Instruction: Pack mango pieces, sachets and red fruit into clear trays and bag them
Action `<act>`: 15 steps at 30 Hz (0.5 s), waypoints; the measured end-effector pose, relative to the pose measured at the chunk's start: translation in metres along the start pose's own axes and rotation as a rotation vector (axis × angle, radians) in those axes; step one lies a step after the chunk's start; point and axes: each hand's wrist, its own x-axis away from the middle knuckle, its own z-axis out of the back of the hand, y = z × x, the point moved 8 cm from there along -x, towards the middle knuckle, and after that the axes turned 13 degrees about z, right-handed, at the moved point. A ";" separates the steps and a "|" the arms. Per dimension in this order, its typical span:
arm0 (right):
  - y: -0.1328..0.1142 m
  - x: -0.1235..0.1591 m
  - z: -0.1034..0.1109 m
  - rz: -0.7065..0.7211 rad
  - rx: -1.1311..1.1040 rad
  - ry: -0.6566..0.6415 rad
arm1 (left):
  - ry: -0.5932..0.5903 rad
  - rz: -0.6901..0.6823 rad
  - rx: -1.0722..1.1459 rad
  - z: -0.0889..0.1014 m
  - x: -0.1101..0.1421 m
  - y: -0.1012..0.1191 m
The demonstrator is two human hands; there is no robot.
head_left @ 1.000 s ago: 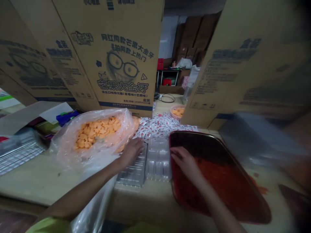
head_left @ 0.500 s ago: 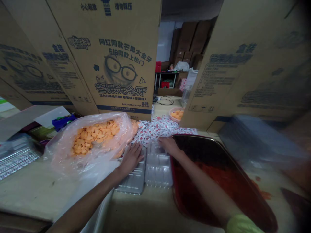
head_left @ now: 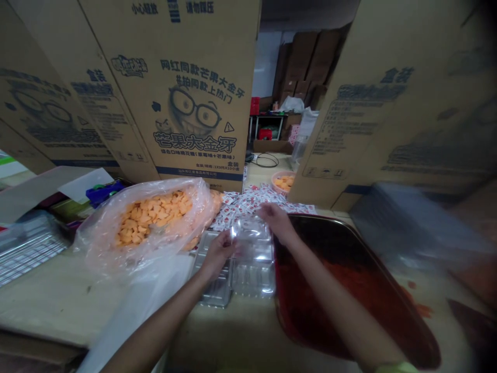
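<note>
My left hand [head_left: 219,254] pinches the near edge of a clear plastic blister tray [head_left: 252,269], which lies beside a second, ribbed tray [head_left: 213,290]. My right hand [head_left: 276,221] curls over that clear tray's far corner, and its edge seems slightly raised. To the left bulges a clear plastic bag [head_left: 155,228] full of orange candy pieces. Beyond the trays is a heap of small white-and-red sachets [head_left: 252,204]. A dark-rimmed metal tray [head_left: 349,290] with red-orange powder lies under my right forearm.
Tall printed cardboard cartons [head_left: 194,88] stand along the far side of the wooden table [head_left: 58,305]. A small bowl of orange pieces [head_left: 283,181] sits behind the sachets. Stacked clear trays [head_left: 27,248] lie at the left, and a blurred clear plastic sheet [head_left: 411,223] hangs at the right.
My right hand has moved from over the red powder to the clear tray's far corner. My left hand has shifted from the ribbed tray onto the clear tray's edge.
</note>
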 end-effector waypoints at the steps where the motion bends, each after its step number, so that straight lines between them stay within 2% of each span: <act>1: 0.009 0.005 0.003 -0.150 -0.154 0.050 | -0.002 0.030 0.039 0.002 0.002 -0.001; 3: 0.018 0.021 -0.004 -0.407 -0.434 0.010 | -0.010 0.104 0.114 0.005 0.006 -0.003; 5: 0.015 0.036 -0.018 -0.531 -0.640 -0.116 | -0.035 0.154 0.177 0.005 0.009 -0.003; 7: 0.007 0.047 -0.027 -0.541 -0.775 -0.169 | -0.044 0.168 0.226 0.005 0.011 -0.003; 12: 0.001 0.065 -0.040 -0.610 -1.002 -0.067 | -0.027 0.202 0.296 0.008 0.012 -0.006; 15: -0.002 0.070 -0.046 -0.618 -1.069 -0.053 | -0.020 0.213 0.303 0.011 0.013 -0.008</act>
